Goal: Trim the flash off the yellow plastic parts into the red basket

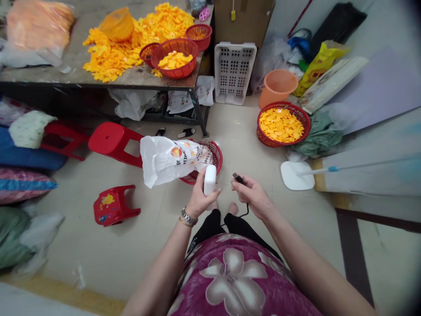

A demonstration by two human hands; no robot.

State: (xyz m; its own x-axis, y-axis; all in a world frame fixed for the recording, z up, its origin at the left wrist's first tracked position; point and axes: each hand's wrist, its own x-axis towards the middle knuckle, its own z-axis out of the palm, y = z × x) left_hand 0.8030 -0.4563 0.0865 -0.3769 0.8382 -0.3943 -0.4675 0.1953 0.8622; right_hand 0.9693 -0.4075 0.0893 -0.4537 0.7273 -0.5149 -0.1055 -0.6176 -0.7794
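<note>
A small home workshop for piecework is shown. At the upper left of the frame a worn grey work table (138, 77) is heaped with small yellow-orange plastic pieces (131, 39), and some are gathered in round red plastic mesh baskets (177, 59). Another full red basket (283, 123) is set on the pale tiled floor (237, 145) at upper right. Red plastic stools (113, 140), slippers and stuffed bags are scattered around.
</note>
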